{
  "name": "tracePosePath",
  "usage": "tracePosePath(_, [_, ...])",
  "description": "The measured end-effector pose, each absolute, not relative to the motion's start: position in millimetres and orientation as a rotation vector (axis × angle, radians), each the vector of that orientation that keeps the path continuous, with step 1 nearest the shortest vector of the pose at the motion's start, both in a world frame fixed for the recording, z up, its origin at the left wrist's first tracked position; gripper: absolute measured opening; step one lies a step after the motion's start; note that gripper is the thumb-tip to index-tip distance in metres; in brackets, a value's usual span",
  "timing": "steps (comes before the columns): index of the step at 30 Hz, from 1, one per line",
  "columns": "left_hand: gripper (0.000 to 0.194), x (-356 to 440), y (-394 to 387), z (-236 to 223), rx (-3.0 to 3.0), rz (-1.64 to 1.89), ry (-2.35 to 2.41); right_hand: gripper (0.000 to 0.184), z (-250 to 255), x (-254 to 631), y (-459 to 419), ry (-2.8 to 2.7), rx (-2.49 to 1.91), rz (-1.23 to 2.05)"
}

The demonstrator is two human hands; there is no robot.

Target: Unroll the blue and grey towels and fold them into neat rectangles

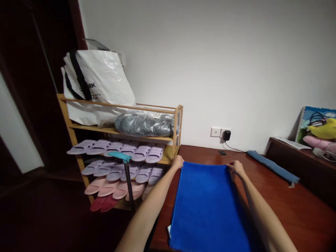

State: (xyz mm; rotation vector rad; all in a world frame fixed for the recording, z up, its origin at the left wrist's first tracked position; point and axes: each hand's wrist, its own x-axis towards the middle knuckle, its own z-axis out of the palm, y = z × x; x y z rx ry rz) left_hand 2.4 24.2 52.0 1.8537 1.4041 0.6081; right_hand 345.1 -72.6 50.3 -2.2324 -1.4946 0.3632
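Observation:
A bright blue towel (pixel 207 206) lies spread flat on a dark reddish wooden table (pixel 301 213). Both my arms reach out over it. My left hand (pixel 177 162) is closed on the towel's far left corner. My right hand (pixel 236 168) pinches the far right corner. The towel's near edge hangs at the table's front, with a small white tag showing at its lower left.
A folded grey-blue cloth (pixel 271 165) lies farther back on the table. A wooden shoe rack (pixel 123 150) with several purple and pink slippers and a white bag (pixel 97 84) stands left. A charger (pixel 226 135) is plugged into the wall. Toys (pixel 321 133) sit on a right shelf.

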Motion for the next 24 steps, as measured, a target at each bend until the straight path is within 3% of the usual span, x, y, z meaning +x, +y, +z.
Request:
tracePosePath(5, [0.036, 35.8, -2.3, 42.9, 2.328, 0.621, 1.34, 0.044, 40.1, 285.6, -60.4, -1.698, -2.1, 0.166])
tracePosePath(11, [0.053, 66.1, -27.8, 12.7, 2.662, 0.342, 1.128, 0.056, 1.4, 218.6, -52.8, -2.074, -1.869, 0.243])
tracePosePath(24, [0.072, 9.4, -0.7, 2.6, 2.6, 0.192, 1.437, 0.073, -12.9, 298.3, -79.9, -1.919, -2.275, 0.193])
